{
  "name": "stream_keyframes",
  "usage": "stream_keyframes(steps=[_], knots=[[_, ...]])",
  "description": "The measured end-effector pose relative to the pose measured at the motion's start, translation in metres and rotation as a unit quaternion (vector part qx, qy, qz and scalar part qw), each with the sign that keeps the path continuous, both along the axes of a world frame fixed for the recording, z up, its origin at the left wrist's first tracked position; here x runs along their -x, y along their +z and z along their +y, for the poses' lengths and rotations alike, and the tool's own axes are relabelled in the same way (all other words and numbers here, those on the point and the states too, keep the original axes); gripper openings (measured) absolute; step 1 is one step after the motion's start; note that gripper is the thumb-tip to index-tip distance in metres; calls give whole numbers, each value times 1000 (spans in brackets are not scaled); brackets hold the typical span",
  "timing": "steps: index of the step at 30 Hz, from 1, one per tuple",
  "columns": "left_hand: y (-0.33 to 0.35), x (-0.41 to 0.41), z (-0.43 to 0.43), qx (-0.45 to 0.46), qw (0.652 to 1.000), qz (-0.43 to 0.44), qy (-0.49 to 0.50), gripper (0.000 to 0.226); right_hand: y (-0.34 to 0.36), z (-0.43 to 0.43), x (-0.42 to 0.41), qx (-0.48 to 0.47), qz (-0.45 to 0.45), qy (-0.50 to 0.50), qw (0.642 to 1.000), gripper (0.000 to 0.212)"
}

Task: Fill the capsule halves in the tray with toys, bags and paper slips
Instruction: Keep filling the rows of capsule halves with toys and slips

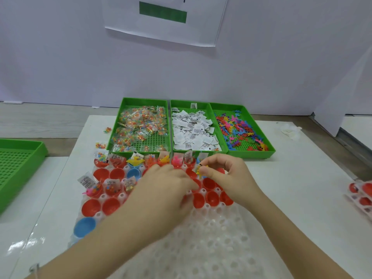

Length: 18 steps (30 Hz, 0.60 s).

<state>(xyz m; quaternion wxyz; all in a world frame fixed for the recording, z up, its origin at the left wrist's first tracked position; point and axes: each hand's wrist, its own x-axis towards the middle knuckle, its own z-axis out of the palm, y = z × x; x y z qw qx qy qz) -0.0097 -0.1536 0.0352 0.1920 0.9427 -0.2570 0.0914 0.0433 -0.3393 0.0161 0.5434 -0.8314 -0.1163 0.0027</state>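
Note:
A clear plastic tray (211, 238) with round wells lies in front of me and holds red capsule halves (212, 198) and blue capsule halves (84, 226). The far row and a few halves at the left contain toys, bead bags and paper slips. My right hand (227, 178) pinches a small yellow toy with a paper slip (199, 169) above the red halves in the second row. My left hand (165, 188) lies over the tray's middle, its fingertips beside the right hand; what it holds is hidden.
Three green bins stand behind the tray: bead bags (141, 127), paper slips (193, 127), colourful toys (239, 127). A few loose bead bags (100, 145) lie left of them. An empty green bin (16, 168) sits at far left, another capsule tray (362, 196) at far right.

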Motion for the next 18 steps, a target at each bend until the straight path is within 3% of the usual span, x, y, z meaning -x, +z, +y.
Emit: stream_keyframes(steps=[2,4,7,9,11,14,18], knots=[[-8,13,-9,-79,996,-8,-29,26,-4,1,2,23,-4,0,1000,26],[-15,16,-13,-58,998,-31,-20,30,-7,1,4,26,0,-1,1000,25],[-13,3,-9,142,989,-5,46,20,-5,0,8,-40,23,-5,999,23],[-8,-11,-5,244,961,81,99,21,-1,1,11,-106,48,2,993,18],[-5,-23,-2,289,936,166,110,26,2,4,14,-165,69,4,984,22],[0,-33,-1,398,874,258,104,13,4,10,16,-235,93,-10,968,29],[-2,-33,-2,477,827,272,119,8,0,19,18,-331,158,-38,929,36]])
